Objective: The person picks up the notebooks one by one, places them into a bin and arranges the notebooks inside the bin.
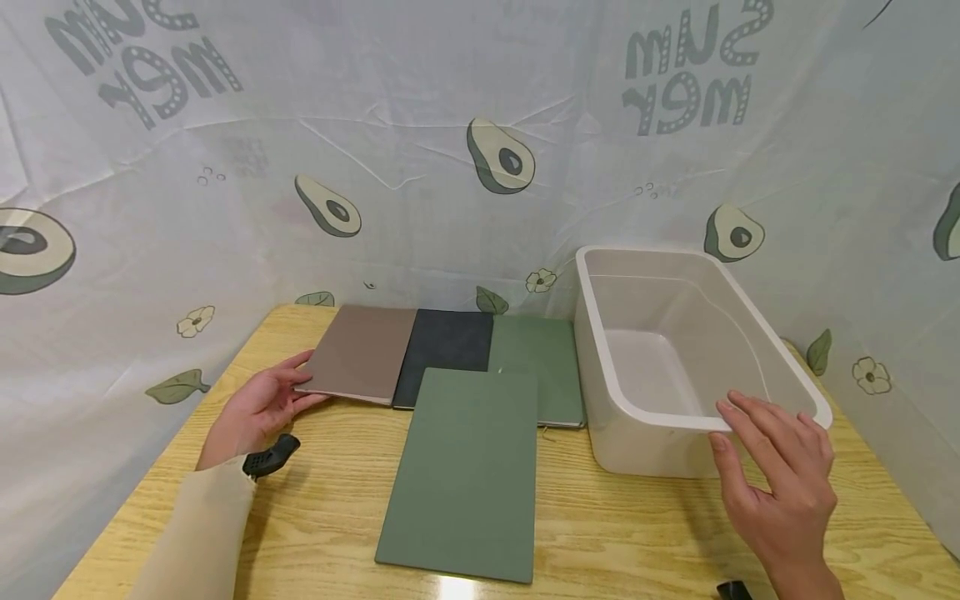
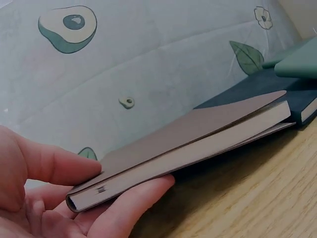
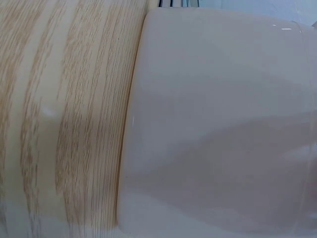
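My left hand (image 1: 266,404) pinches the left edge of a brown notebook (image 1: 363,354). In the left wrist view, the thumb lies on the cover of the notebook (image 2: 148,139) and fingers are beneath; its near edge is raised off the table. A dark navy notebook (image 1: 446,346) lies beside it, then a green notebook (image 1: 551,367). Closer to me, a larger green notebook or board (image 1: 465,475) overlaps the front of both. My right hand (image 1: 780,475), fingers loosely extended, is at the front rim of a white plastic bin (image 1: 611,367); whether it touches the rim is unclear.
The wooden table (image 1: 330,517) runs back to a white curtain (image 1: 405,208) printed with avocados and lettering. The bin stands at the table's right side. Its outer wall (image 3: 213,124) fills most of the right wrist view.
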`<action>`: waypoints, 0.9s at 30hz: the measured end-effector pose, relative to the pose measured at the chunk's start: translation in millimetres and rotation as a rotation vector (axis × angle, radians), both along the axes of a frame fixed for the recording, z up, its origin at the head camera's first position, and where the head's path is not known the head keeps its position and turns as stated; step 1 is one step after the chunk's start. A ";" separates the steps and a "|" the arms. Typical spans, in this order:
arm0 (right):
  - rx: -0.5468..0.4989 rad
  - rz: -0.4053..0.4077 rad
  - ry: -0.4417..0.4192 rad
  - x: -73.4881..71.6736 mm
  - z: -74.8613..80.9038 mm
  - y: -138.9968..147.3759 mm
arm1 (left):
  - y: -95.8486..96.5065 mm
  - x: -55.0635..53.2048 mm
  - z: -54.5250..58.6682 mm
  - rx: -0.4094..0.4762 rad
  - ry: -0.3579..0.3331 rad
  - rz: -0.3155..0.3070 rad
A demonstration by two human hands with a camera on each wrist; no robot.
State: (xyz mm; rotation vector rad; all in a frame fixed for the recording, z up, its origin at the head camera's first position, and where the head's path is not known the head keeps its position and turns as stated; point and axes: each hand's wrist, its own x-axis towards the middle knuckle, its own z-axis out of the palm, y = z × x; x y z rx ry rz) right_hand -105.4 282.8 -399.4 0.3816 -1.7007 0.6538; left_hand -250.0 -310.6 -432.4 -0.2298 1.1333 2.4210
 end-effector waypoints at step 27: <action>0.009 -0.001 0.002 1.1 0.3 0.1 | 27.2 15.9 79.2 0.299 0.123 0.136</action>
